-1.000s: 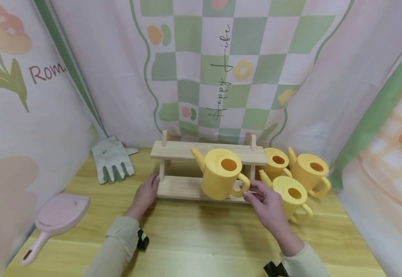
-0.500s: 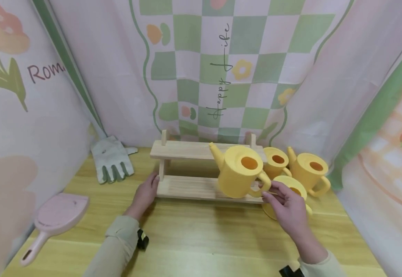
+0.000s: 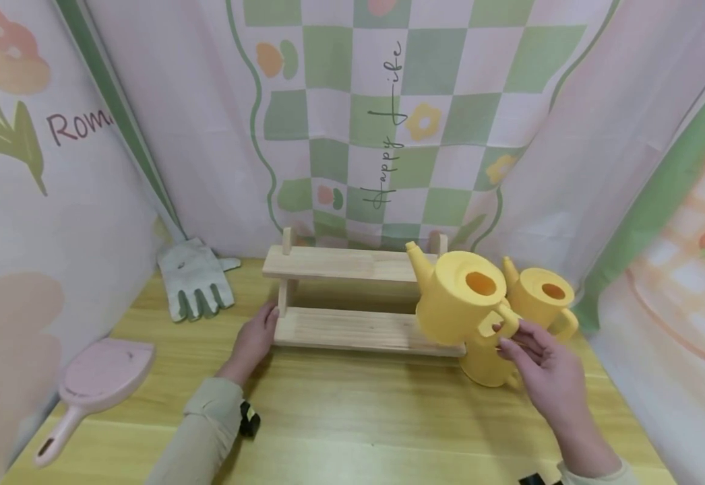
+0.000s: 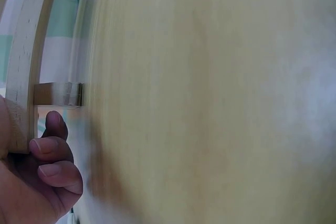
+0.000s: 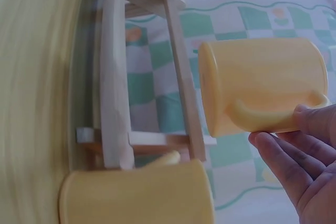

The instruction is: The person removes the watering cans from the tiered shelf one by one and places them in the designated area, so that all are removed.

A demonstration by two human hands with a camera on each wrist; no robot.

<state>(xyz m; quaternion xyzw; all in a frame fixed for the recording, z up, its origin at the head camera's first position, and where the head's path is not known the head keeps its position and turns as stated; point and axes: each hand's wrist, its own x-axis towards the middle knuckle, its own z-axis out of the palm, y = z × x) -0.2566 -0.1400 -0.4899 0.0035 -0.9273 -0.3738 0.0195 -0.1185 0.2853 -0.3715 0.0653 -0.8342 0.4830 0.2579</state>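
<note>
My right hand (image 3: 549, 377) pinches the handle of a yellow watering can (image 3: 449, 306), which hangs in the air at the right end of a two-tier wooden shelf (image 3: 340, 328). Thumb and fingertips meet on that handle in the right wrist view, and the can's body (image 5: 262, 77) is held clear of the shelf. My left hand (image 3: 253, 340) grips the left end of the lower board (image 4: 23, 77), its fingers curled round it. A second watering can (image 3: 486, 367) stands on the table beneath the held one, mostly covered by it.
Another yellow watering can (image 3: 540, 296) stands at the back right by the curtain. To the left, a grey-white glove (image 3: 197, 273) lies near the back wall. A pink dustpan (image 3: 106, 374) is at the table's left edge. Patterned cloth walls enclose the table (image 3: 352, 417).
My right hand has carried the watering can rightward, from before the middle of the shelf to its right end, now covering cans behind it. The left hand has stayed on the shelf.
</note>
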